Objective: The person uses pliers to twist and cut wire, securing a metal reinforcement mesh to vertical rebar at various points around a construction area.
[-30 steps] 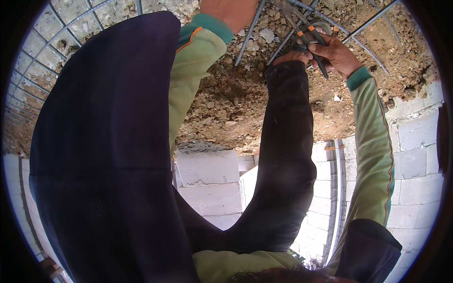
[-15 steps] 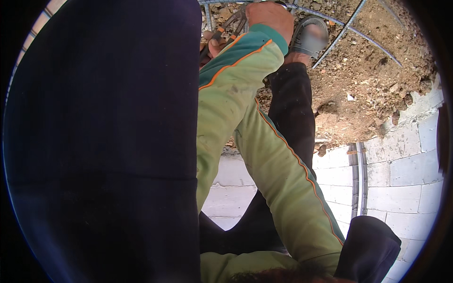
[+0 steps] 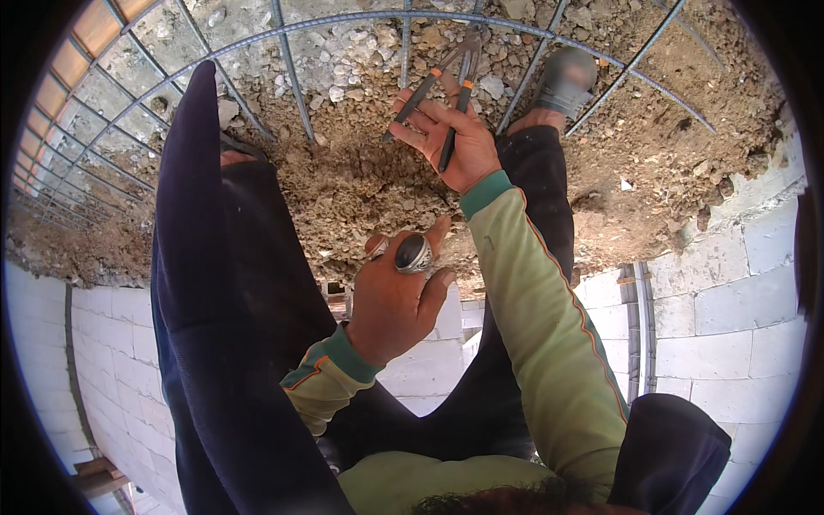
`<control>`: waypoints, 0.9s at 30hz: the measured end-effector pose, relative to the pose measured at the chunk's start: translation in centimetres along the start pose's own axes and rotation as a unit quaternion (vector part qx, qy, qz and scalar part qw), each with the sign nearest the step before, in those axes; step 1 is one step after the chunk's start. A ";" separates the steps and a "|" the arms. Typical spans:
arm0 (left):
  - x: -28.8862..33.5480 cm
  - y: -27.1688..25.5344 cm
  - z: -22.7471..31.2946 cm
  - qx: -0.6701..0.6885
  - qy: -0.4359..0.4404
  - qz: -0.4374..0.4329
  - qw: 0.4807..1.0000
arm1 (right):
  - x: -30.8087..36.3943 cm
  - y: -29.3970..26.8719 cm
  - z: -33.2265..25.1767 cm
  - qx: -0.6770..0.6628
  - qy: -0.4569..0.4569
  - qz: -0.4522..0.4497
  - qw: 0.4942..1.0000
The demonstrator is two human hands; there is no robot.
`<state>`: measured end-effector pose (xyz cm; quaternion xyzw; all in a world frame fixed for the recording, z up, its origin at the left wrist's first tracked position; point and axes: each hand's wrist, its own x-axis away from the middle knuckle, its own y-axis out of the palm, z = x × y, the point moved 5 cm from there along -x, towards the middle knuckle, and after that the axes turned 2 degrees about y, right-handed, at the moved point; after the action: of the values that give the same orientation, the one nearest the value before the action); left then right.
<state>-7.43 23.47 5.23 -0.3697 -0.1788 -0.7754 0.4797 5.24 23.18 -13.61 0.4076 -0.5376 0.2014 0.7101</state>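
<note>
No word, number, label or sign can be read anywhere. The pliers (image 3: 464, 96) toward twelve o'clock bear no legible lettering, nor does the dark-stoned ring (image 3: 413, 252) near the dial's centre. The same holds for the grey shoe (image 3: 561, 101) toward one o'clock and the pale block wall (image 3: 730, 292) at three.

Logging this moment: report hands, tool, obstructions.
Right hand loosely holding pincers, handles spread. Left hand apart from pincers, nothing visible in its grasp. Rebar grid close by pincers' jaws; contact unclear.
</note>
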 end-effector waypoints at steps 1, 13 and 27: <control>0.6 -0.5 -1.2 0.006 0.001 0.003 1.000 | 0.1 0.4 0.1 -0.017 -0.005 -0.009 1.000; 0.3 -6.3 -6.1 0.020 -0.026 0.039 0.999 | 8.3 3.5 -8.2 0.708 -0.141 0.306 0.621; 3.8 -10.6 -5.6 -0.050 0.048 0.015 0.997 | 2.6 7.1 -13.6 0.852 0.166 0.313 0.385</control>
<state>-19.95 22.63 5.17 -0.3583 -0.1112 -0.7929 0.4802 9.14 37.79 -9.83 0.5606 -0.0450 0.8255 -0.0480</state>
